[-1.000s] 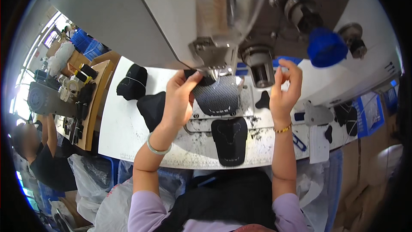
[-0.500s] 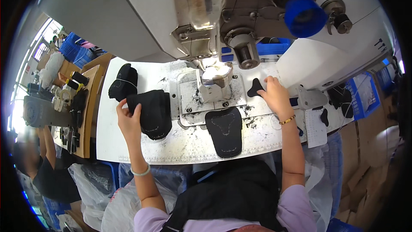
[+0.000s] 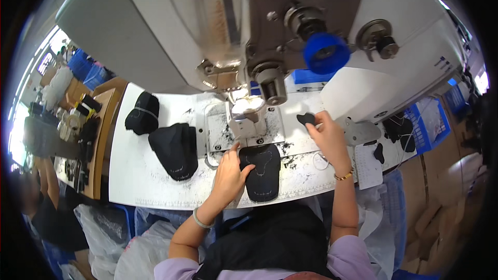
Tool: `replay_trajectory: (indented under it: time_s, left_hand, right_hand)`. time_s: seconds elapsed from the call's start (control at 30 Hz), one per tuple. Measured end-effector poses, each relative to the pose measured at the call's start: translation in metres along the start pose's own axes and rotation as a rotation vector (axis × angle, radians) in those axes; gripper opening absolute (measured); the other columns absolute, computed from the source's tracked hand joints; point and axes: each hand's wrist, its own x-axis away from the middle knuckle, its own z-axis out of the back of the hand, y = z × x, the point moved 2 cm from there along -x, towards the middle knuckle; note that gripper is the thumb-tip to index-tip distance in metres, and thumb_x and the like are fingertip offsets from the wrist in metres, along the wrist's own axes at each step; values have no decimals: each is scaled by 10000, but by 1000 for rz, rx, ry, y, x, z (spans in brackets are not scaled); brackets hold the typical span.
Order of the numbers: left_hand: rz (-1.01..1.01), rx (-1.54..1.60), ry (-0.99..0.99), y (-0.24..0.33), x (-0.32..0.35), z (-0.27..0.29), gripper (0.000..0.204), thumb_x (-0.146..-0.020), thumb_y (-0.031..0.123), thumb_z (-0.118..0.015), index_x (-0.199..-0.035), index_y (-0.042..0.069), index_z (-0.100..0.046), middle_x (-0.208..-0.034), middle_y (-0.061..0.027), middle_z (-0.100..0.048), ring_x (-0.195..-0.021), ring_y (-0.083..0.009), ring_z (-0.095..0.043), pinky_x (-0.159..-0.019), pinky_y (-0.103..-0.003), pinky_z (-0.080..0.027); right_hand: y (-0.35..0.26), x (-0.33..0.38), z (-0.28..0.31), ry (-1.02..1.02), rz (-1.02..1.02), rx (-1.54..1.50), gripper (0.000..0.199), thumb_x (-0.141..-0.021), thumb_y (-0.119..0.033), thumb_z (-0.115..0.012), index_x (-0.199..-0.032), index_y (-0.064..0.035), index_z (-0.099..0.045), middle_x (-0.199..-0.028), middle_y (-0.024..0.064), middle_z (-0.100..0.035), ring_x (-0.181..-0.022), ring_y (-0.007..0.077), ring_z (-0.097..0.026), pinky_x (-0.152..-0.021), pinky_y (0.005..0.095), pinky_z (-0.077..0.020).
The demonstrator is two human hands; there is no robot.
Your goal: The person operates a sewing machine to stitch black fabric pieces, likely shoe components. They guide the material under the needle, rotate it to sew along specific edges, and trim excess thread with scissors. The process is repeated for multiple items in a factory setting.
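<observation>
A black fabric panel (image 3: 265,182) with a stitched light outline lies flat before the sewing machine's work plate (image 3: 218,137). My left hand (image 3: 228,177) is at the panel's left edge, fingers stretched out and apart, the thumb resting on the fabric. Between thumb and fingers of my right hand (image 3: 330,140) is the edge of a small black fabric piece (image 3: 305,119) with rounded lobes, just right of the plate. To the left are a stack of black panels (image 3: 176,155) and, behind it, a tied black bundle (image 3: 142,114).
The sewing machine head (image 3: 155,26), with a blue knob (image 3: 327,54), overhangs the white table (image 3: 135,176). Paper (image 3: 368,168) with a small black piece on it lies at right, near a blue crate (image 3: 433,124). Another person (image 3: 54,218) sits far left.
My left hand has left the panel stack and come right to the single panel. My right hand has closed on the small piece, whose near end is now covered. The view has shifted slightly.
</observation>
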Motion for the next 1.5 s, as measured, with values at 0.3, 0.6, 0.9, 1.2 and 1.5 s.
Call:
replay_trajectory:
  time_s: [0.3, 0.6, 0.9, 1.2, 1.5]
  left_hand:
    - [-211, -236, 232, 19, 10, -6, 471, -783, 122, -674, -1224, 57, -522, -989, -120, -484, -875, -272, -519, -685, -354, -470]
    - [-334, 359, 229, 10, -1, 8, 165, -824, 67, -624, -896, 24, -482, -926, -102, -532, -821, -199, -537, -719, -288, -450]
    - [79, 1484, 105, 48, 1, 20, 178, -930, 115, -476, -1086, 45, -430, -982, -50, -539, -876, -84, -545, -772, -236, -480]
    - [105, 1316, 46, 55, 2, 20, 190, -880, 124, -630, -1020, -1, -599, -918, -48, -646, -788, -92, -606, -707, -241, -511]
    - [117, 1269, 51, 47, 0, 25, 206, -892, 163, -622, -991, -18, -633, -883, -48, -664, -758, -85, -610, -670, -229, -513]
  right_hand:
    - [-15, 30, 3, 69, 100, -462, 108, -891, -41, -575, -971, 20, -615, -906, 50, -543, -634, 67, -546, -545, 191, -468]
    - [-22, 43, -3, -39, 180, -764, 116, -850, 29, -596, -964, 29, -614, -805, 67, -596, -634, 79, -571, -555, 195, -464]
    - [-67, 64, -41, -137, 75, -974, 232, -834, 20, -637, -1011, -13, -490, -814, 32, -577, -661, 59, -564, -573, 180, -455]
    - [-70, 62, -63, 119, 213, -922, 271, -844, 24, -626, -1028, -26, -433, -843, 26, -537, -705, 44, -525, -630, 182, -439]
    - [-77, 57, -65, 59, 174, -925, 265, -850, 31, -619, -998, -29, -408, -812, 23, -517, -669, 38, -493, -603, 180, -420]
